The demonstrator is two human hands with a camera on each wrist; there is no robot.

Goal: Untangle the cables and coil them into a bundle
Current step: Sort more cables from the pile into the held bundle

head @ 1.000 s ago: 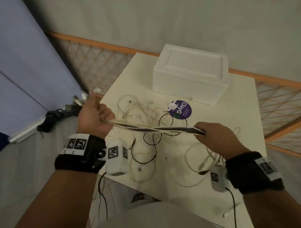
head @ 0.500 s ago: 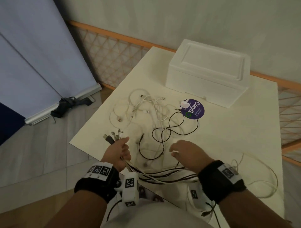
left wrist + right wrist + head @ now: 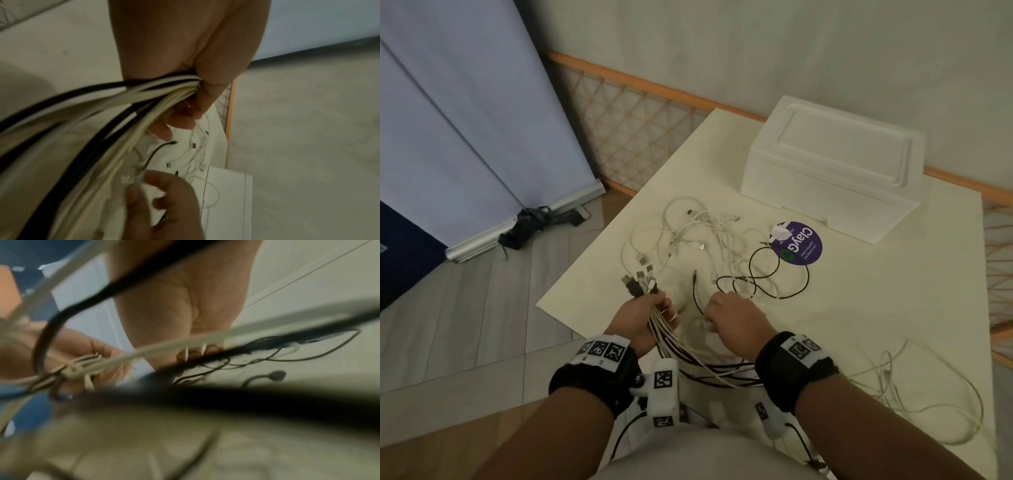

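My left hand (image 3: 643, 318) grips a bundle of white and black cables (image 3: 690, 363) near the table's front edge. Its USB plugs (image 3: 639, 284) stick out above the fist. The bundle hangs in a slack loop that runs under my right wrist. In the left wrist view the cables (image 3: 102, 100) pass through the curled fingers (image 3: 207, 97). My right hand (image 3: 734, 320) sits just right of it, fingers curled, and pinches a thin white cable end (image 3: 139, 178). Loose white cables (image 3: 698, 236) and a black cable (image 3: 768, 274) lie tangled on the table beyond both hands.
A white foam box (image 3: 835, 171) stands at the back of the cream table (image 3: 876, 291). A purple round sticker (image 3: 799, 246) lies before it. More white cable (image 3: 928, 394) loops at the right. Lattice railing (image 3: 626, 120) and a blue banner (image 3: 465, 120) lie left.
Both hands came down and together from holding the bundle stretched taut between them. The bundle now sags in a loop, and my right hand has moved onto a loose white cable.
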